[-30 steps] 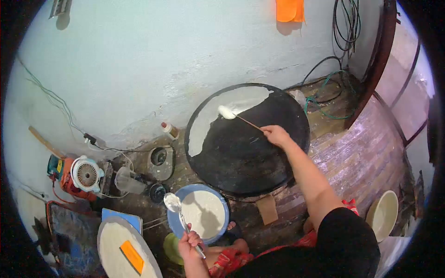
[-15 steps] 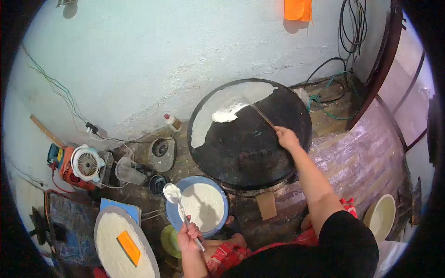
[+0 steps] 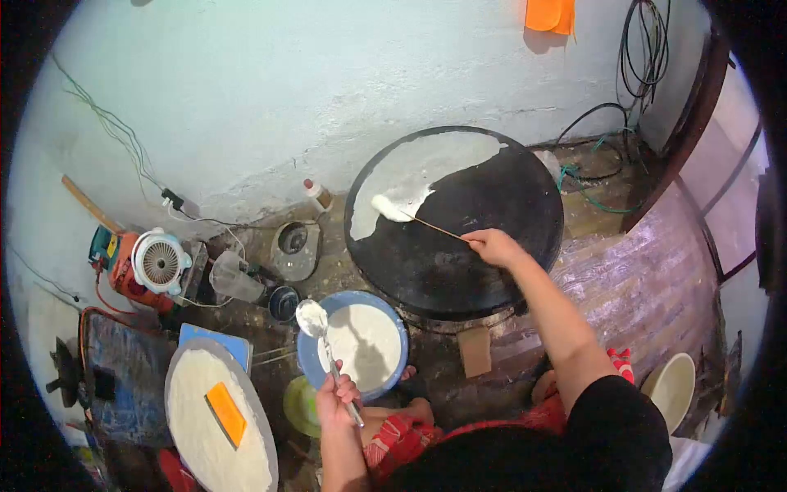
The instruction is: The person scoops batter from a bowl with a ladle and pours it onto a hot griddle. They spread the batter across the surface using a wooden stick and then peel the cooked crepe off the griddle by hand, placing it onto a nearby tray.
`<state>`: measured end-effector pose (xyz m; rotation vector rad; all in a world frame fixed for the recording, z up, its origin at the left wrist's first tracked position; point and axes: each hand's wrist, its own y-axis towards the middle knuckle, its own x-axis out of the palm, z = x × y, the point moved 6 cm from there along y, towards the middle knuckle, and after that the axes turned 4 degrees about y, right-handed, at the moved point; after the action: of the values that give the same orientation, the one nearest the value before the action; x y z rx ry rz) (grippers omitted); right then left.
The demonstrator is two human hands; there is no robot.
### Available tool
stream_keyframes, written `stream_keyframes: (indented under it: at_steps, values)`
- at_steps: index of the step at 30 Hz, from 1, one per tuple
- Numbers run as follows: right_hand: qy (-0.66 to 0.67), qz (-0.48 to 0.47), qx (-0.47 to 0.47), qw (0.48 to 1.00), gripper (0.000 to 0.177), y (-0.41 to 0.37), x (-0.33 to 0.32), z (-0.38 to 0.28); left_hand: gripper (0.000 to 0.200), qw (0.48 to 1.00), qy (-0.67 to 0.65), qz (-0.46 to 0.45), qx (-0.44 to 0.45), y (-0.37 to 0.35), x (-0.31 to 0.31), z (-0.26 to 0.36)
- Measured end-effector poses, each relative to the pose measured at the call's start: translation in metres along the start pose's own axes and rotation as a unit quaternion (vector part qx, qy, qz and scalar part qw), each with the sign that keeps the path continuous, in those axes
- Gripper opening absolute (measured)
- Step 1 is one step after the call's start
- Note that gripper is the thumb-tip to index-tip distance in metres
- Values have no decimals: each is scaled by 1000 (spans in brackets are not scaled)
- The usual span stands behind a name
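Observation:
My right hand [image 3: 494, 247] is closed round the end of a thin stick [image 3: 441, 230] over a large round black griddle [image 3: 484, 283]. The stick's far end meets a thick white blob of batter [image 3: 391, 208]. A thin pale layer [image 3: 410, 166] covers the griddle's upper left. My left hand [image 3: 338, 397] grips the handle of a large metal ladle [image 3: 311, 318], its bowl coated white, above the left rim of a blue basin [image 3: 400, 361] of white batter.
Left of the basin is an oval board [image 3: 221, 418] with pale sheets and an orange scraper [image 3: 227, 415]. A jug [image 3: 235, 279], a small fan [image 3: 160, 261] and a bottle [image 3: 317, 193] stand near the wall. A pale basin [image 3: 670, 392] is at right.
My right hand has moved left and down relative to the griddle, and the stick's far end has swung left and down. My left hand still holds the ladle. The view has shifted slightly.

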<state>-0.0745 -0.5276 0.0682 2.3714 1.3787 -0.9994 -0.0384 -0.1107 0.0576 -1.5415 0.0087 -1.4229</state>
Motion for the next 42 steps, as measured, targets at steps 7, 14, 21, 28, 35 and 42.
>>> stream_keyframes:
  at_steps: [7,14,21,28,35,42]
  values:
    - [3,31,0,1000,26,-4,25,2,29,1000,10,-27,-5,3,-2,1]
    - [-35,50,25,998,25,-30,5,-11,30,999,25,-41,-1,7,-11,5]
    - [-111,11,1,994,26,-63,7,-31,31,1000,11,-12,2,3,-12,6]
    - [93,108,1,990,27,-57,24,40,28,999,35,-11,-1,3,-18,10]
    - [25,30,13,999,28,-138,57,-8,30,997,-12,-63,-32,-1,-19,11]
    - [-151,-36,48,987,39,-197,86,-16,29,998,6,-59,-20,-9,-17,17]
